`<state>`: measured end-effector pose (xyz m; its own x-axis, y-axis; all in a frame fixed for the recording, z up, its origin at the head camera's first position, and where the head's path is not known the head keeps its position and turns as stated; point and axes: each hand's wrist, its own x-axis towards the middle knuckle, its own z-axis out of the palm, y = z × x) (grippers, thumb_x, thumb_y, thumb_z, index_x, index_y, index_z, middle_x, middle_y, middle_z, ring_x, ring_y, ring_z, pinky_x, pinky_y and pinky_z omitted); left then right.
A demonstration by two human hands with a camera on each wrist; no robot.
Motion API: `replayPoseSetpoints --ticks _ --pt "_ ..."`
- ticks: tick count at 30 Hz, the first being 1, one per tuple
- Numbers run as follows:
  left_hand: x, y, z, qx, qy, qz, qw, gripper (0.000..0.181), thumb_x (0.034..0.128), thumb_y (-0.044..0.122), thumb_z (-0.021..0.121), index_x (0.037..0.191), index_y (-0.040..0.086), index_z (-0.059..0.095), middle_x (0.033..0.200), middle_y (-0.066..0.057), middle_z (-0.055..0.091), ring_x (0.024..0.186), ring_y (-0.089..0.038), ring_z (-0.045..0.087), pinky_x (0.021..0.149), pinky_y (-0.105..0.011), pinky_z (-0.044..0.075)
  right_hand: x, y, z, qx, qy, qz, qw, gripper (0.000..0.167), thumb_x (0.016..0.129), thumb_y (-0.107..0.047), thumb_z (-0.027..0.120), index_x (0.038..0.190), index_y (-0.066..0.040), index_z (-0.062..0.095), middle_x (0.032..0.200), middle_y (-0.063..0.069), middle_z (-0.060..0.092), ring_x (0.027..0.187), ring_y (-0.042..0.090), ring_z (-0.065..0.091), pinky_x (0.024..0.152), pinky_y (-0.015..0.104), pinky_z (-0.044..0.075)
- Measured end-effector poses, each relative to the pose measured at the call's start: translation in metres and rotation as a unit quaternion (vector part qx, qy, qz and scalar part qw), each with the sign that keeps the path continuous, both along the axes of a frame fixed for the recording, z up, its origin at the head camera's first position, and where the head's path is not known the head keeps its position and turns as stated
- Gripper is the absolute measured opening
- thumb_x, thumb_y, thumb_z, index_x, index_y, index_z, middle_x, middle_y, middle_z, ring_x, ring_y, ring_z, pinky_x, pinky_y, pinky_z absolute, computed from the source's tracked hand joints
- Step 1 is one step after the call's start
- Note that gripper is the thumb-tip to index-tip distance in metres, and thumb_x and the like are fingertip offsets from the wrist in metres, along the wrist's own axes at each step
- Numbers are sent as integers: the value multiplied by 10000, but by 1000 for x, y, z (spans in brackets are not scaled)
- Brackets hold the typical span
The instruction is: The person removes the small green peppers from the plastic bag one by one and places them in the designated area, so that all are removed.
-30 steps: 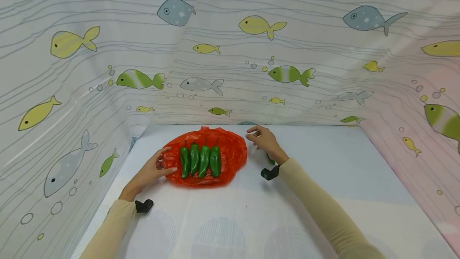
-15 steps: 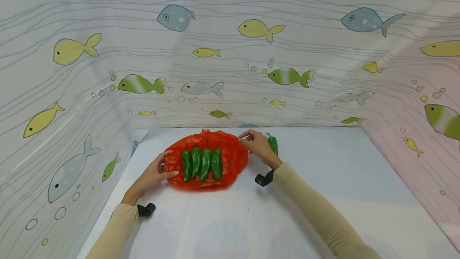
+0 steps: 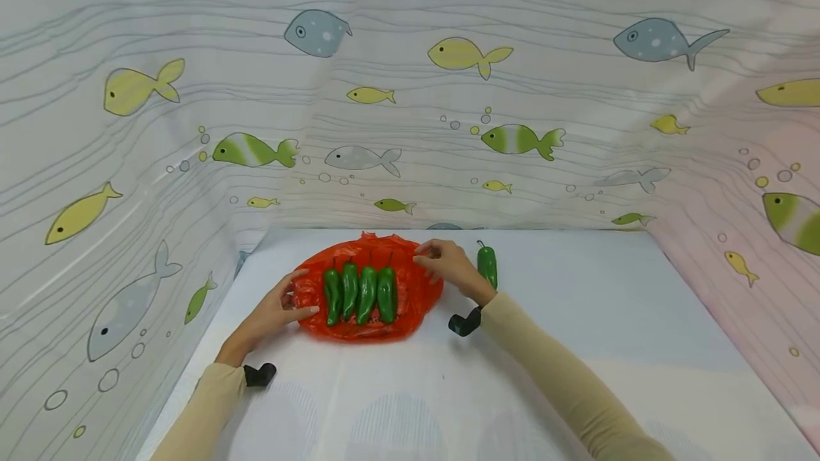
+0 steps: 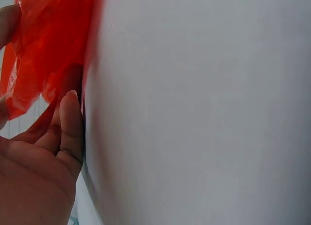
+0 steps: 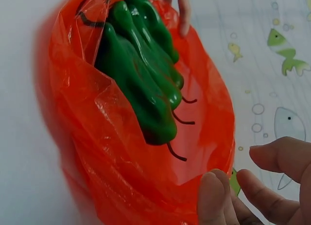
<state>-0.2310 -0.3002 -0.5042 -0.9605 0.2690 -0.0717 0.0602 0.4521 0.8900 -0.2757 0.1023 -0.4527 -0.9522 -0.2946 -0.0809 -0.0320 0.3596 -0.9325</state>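
Note:
A red plastic bag [image 3: 418,297], its mouth spread wide, lies on the table with several long green peppers [image 3: 367,295] side by side in it. At its left edge my left hand [image 3: 272,311] holds the bag, fingers curled about the rim; the left wrist view shows red film [image 4: 58,35] between them. Over the bag's right side hovers my right hand [image 3: 448,265], its thumb and fingers apart with nothing between them, as the right wrist view also shows. One more green pepper [image 3: 487,267] lies on the table just right of that hand.
A white cloth with faint printed shapes covers the table [image 3: 384,390]. Fish-patterned curtains [image 3: 410,119] close in the back and both sides. Black wrist-camera mounts [image 3: 259,375] show at both wrists.
My right hand has moved left, away from the loose pepper and over the bag's right rim, uncovering that pepper. The left hand stays at the bag; the peppers in it keep their places.

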Motion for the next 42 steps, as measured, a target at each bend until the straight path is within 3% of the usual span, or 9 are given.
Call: replayPoseSetpoints --ticks 10,18,29,42 --pt "1 1 0 40 -55 11 10000 848 897 231 824 1577 180 321 1403 -209 471 1056 -338 561 795 -344 546 0 -15 -5 172 29 403 9990 364 994 -267 702 1266 -28 668 1093 189 693 724 240 668 702 343 589" --pt "1 2 0 20 -16 11 10000 840 899 236 823 1574 185 327 1416 -204 468 1068 -332 561 804 -337 546 2 -28 -6 355 -30 580 9977 437 997 -252 694 1340 10 626 1143 225 681 879 368 695 717 352 595" --pt "1 0 -2 6 17 -19 10000 844 897 241 823 1576 181 325 1402 -207 474 1035 -325 562 777 -345 542 1 -41 -22 445 -111 323 9984 417 977 -235 730 1310 -1 640 1044 184 696 774 266 688 661 315 588" --pt "0 0 -3 38 57 -55 10000 839 894 235 826 1571 183 333 1384 -203 482 1034 -327 562 785 -342 541 2 -55 -24 749 -39 40 9972 488 969 -273 736 1354 -1 610 953 107 681 756 306 686 644 314 574"
